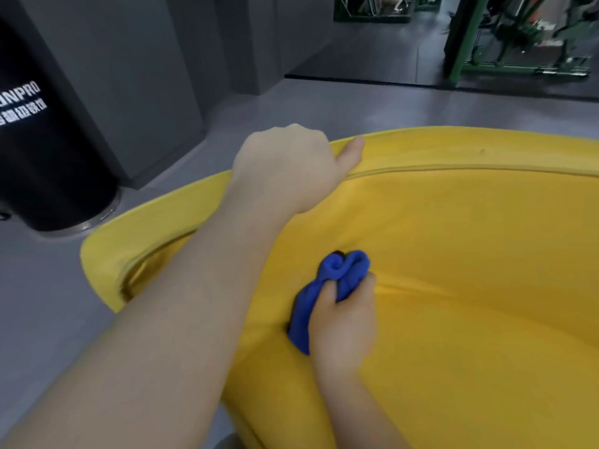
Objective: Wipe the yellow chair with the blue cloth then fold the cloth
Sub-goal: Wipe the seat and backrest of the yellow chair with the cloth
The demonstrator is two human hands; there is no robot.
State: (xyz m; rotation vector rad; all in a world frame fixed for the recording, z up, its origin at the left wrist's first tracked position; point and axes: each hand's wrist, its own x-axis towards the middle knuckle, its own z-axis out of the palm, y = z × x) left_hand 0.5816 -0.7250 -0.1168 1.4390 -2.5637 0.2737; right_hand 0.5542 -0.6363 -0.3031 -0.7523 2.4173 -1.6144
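Left hand (285, 166) grips the top rim of the yellow chair (470, 254), fingers curled over the far side of the backrest edge, thumb lying along the seam. Right hand (343, 322) is closed around the bunched blue cloth (340, 270), pressing it against the chair's inner back where it meets the seat. A black cylinder (48, 163) with white lettering stands on the grey floor (39, 286) beyond the chair's left side.

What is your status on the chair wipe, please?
Left hand gripping yellow chair rim. Right hand bunching blue cloth against the seat back. Cloth unfolded. Nothing obstructing.
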